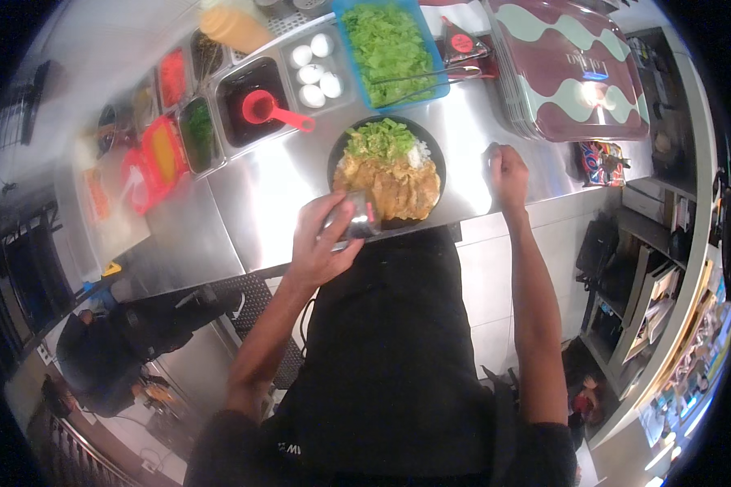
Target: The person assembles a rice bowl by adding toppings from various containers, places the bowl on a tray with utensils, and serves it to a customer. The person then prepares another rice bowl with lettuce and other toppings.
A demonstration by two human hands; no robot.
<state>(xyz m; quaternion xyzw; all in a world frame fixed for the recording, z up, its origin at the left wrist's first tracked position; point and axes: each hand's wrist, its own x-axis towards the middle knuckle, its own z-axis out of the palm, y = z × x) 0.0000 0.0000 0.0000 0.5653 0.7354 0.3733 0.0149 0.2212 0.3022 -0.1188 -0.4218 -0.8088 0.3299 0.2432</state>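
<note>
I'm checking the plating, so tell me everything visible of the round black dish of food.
The round black dish, its material unclear, sits upright on the silvery metal counter, near the front edge. Inside are chopped green leaves at the far side, white rice at right and sliced golden-brown pieces nearer. The left hand holds a small silvery container over its near-left part; whether they touch is unclear.

Head view, from the left member of a side-by-side fisheye pair worn on the head. The lens looks steeply down past the wearer's black clothing (390, 349) to the stainless-steel counter (268, 187), taking in the left hand (325, 235), right hand (509, 174) and black bowl (440, 156) at close range. The wide field reaches the shelving (702, 130) at right, bowed near the rim.
</note>
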